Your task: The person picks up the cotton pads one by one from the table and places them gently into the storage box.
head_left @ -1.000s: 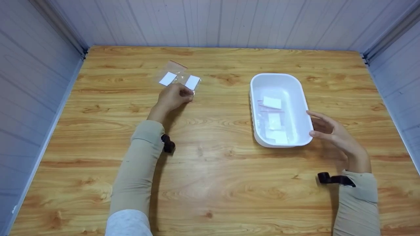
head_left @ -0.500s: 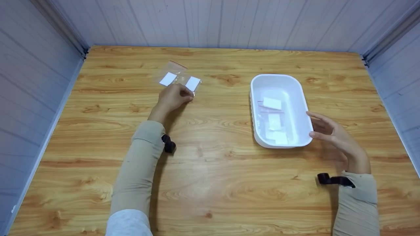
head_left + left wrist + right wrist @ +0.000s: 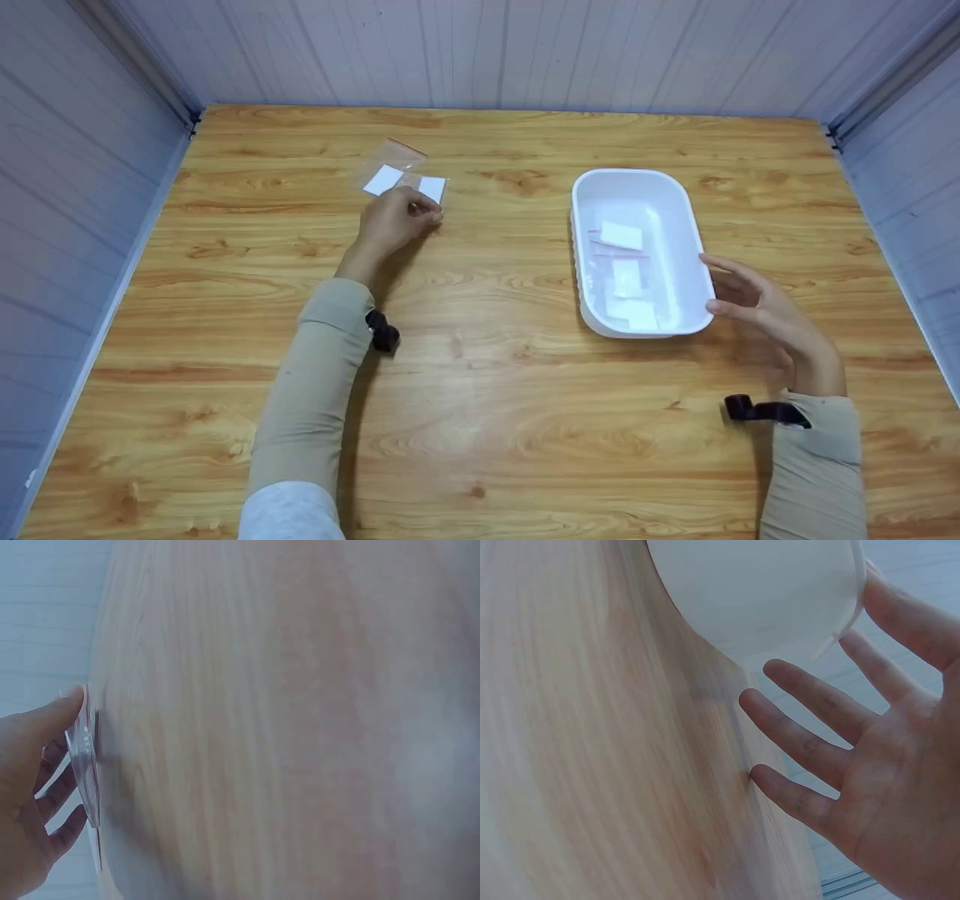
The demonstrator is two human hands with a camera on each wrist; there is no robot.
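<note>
My left hand [image 3: 394, 223] pinches the near edge of a small clear zip bag [image 3: 432, 187] with a white card-like piece inside. In the left wrist view, that bag [image 3: 84, 757] stands edge-on between the thumb and the fingers. Just left of it, another zip bag [image 3: 383, 179] with a red seal line and a white piece lies on the table. My right hand [image 3: 780, 315] touches the right rim of a white plastic tub [image 3: 679, 255] with thumb and index finger. Its other fingers stretch out straight and apart in the right wrist view.
Several similar zip bags [image 3: 627, 277] with white pieces lie inside the tub. The wood-grain table [image 3: 480, 420] is bounded by pale panel walls [image 3: 502, 52] at the back and both sides.
The zip bag in my left hand has shifted slightly left and tilted, overlapping the other bag's edge. My right hand and the tub have stayed put.
</note>
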